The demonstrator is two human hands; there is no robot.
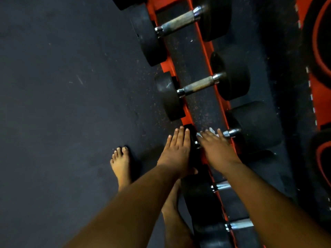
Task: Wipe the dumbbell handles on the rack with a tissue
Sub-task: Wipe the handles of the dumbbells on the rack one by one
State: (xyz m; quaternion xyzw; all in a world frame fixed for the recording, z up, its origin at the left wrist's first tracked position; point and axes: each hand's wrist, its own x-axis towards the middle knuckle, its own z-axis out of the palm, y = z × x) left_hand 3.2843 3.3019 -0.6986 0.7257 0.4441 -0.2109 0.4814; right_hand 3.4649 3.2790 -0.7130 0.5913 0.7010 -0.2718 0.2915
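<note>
Two hands are at the lower-centre dumbbell (250, 129) on the rack (204, 56): the left hand (176, 151), fingers straight and together, steadies its heavy, rigid head, while the right hand (215, 147) presses the soft, tearable tissue (213, 131) on the handle, best wrapped around it.

My right hand (215, 146) covers handle of third dumbbell (256, 126); tissue (213, 131) mostly hidden beneath my fingers, only white scraps peeking out. My left hand (177, 151) hides that dumbbell's near head. Nearer dumbbells' handles partly hidden behind my right forearm. Far-right plates cut off by edge.
</note>
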